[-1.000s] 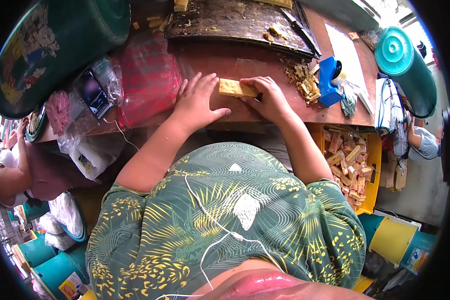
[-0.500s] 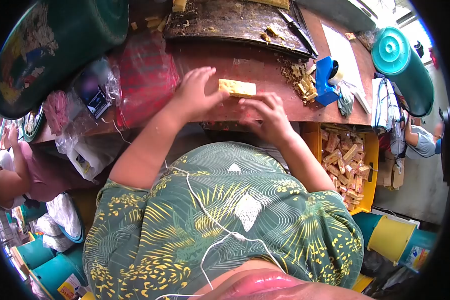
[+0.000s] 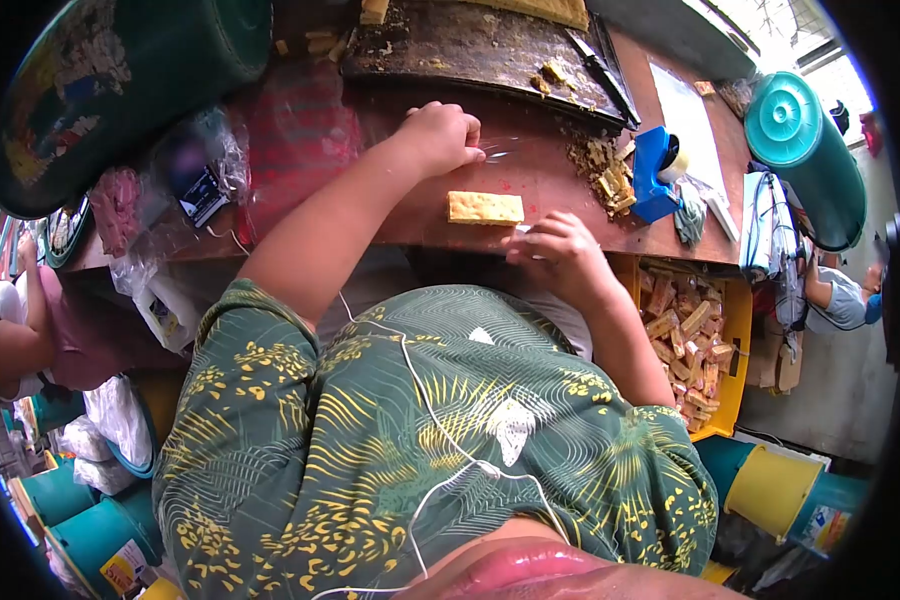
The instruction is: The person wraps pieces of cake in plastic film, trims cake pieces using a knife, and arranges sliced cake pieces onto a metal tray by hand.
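A golden rectangular biscuit bar (image 3: 485, 208) lies flat on the reddish-brown table, apart from both hands. Beyond it, my left hand (image 3: 438, 140) is closed, thumb and fingers pinching at the edge of a thin clear plastic film (image 3: 500, 151) on the tabletop. My right hand (image 3: 562, 254) hovers at the table's front edge, just right of the bar, its fingers curled together. A small whitish bit shows at those fingertips; what it is I cannot make out.
A dark tray (image 3: 480, 55) with a knife (image 3: 605, 80) stands at the back. Crumbs and broken pieces (image 3: 607, 172) lie beside a blue tape dispenser (image 3: 656, 175). Below right, a yellow crate (image 3: 738, 350) holds many wrapped bars. Clear plastic sheets (image 3: 305, 140) spread leftward.
My left hand has left the bar and moved up and away to the plastic film, its fingers closing. My right hand has drawn slightly toward me. The bar now lies untouched.
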A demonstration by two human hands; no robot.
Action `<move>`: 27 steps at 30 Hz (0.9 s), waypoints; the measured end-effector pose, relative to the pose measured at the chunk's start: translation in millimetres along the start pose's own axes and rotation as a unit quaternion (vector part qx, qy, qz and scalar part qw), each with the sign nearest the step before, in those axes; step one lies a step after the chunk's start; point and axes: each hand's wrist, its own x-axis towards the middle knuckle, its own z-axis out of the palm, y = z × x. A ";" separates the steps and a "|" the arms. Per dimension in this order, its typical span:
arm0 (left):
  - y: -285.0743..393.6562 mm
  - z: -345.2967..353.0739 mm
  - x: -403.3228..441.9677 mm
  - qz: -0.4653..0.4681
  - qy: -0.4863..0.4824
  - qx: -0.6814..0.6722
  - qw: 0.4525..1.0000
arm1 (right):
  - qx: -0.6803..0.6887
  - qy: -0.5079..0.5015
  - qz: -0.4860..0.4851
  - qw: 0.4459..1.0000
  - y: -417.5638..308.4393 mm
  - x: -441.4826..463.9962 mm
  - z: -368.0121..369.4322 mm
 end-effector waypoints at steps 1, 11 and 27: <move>5.4 -8.1 -1.1 -0.009 -0.045 -0.075 0.996 | -0.025 0.001 -0.003 1.000 1.6 5.0 -7.5; 36.6 -24.7 -56.1 0.219 0.050 -0.057 0.973 | -0.049 0.062 -0.025 0.997 22.0 59.0 -21.5; 15.8 21.0 -74.5 0.125 0.100 -0.013 0.987 | 0.109 0.099 0.175 0.973 23.6 27.6 15.0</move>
